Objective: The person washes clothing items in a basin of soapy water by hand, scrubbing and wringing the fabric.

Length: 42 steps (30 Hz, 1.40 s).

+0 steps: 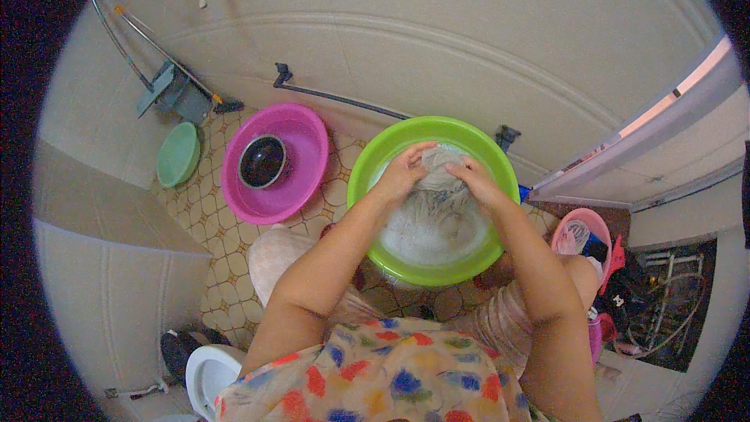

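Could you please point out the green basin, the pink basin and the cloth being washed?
green basin [367, 164]: head view, on its left rim.
pink basin [308, 121]: head view, on its upper right wall.
wet pale cloth [439, 176]: head view, bunched part between both hands.

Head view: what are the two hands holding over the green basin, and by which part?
Both the left hand and right hand grip a wet, pale grey cloth by its bunched upper part, over the round green plastic basin; the rest trails into the water.
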Motion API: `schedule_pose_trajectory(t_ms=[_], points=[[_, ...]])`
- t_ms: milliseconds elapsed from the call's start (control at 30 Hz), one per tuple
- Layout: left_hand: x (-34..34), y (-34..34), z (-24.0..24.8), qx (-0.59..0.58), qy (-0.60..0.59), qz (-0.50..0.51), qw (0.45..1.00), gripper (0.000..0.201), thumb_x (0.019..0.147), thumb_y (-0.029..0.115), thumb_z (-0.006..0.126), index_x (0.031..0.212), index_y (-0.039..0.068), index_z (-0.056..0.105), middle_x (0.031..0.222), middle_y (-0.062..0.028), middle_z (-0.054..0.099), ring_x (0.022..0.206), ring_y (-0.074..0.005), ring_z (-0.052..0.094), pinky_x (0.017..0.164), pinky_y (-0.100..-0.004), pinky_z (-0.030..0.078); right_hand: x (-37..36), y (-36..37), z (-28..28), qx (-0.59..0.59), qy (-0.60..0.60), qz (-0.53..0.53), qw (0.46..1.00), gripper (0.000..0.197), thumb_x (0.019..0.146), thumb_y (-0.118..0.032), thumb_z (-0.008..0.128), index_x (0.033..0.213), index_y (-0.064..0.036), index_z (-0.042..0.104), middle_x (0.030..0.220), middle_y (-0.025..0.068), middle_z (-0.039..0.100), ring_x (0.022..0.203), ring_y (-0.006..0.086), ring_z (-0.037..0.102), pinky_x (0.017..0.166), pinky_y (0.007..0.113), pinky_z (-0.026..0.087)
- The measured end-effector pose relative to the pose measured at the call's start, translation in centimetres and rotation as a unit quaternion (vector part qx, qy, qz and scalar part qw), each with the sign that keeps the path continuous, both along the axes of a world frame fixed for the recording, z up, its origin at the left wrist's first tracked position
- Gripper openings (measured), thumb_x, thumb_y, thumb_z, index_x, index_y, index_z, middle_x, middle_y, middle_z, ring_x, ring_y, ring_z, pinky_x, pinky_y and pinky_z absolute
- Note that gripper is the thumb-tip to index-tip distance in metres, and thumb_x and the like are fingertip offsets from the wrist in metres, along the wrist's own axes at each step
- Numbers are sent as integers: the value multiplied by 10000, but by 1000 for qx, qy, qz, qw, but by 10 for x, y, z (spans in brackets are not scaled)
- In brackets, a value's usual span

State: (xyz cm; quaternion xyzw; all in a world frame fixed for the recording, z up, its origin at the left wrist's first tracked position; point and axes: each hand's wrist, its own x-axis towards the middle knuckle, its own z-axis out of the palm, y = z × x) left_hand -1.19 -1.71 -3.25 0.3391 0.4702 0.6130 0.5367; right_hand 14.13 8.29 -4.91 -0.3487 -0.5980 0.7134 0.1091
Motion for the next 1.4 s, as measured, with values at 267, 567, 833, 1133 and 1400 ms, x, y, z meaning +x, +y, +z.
schedule_pose_trajectory(t_ms=[267, 567, 833, 1133, 1400], points=[[-15, -1, -16, -157, 259, -90, 949, 403, 692, 89, 546, 1091, 75, 490, 1010, -83, 520, 876, -163, 504, 742, -283, 418, -2, -2, 12, -51, 145, -10, 988, 270, 747, -85, 497, 1014, -48, 485, 914, 50, 546, 821, 140, 531, 736, 272, 433], [-6, -6, 4, -87, 132, -43, 986, 277, 693, 129, 492, 951, 28, 520, 871, -54, 533, 787, -149, 493, 713, -276, 401, 0, 0, 43, -129, 204, 4, 970, 252, 745, -136, 503, 977, -36, 509, 921, 54, 535, 847, 158, 514, 756, 285, 419], [-11, 5, -24, -56, 145, 133, 979, 290, 785, 312, 538, 892, 45, 497, 863, -47, 515, 770, -156, 470, 693, -302, 400, -18, 16, -9, 93, -8, -27, 995, 295, 754, -302, 571, 857, -27, 544, 763, 44, 545, 697, 134, 511, 645, 275, 418], [-29, 24, -145, -308, 202, 99, 924, 392, 727, 199, 559, 1021, -47, 481, 983, -137, 538, 865, -206, 519, 705, -310, 433, -31, 10, -78, 359, -263, 28, 895, 372, 690, -302, 612, 846, 34, 569, 794, 205, 576, 763, 300, 563, 677, 379, 423], [-24, 31, -153, -186, -227, 37, 955, 491, 758, 379, 528, 1077, 11, 465, 1041, -129, 514, 969, -256, 480, 784, -429, 391, -51, -46, -13, 451, -8, -68, 890, 221, 742, -256, 545, 756, -36, 562, 757, 153, 574, 693, 300, 554, 622, 375, 426]])
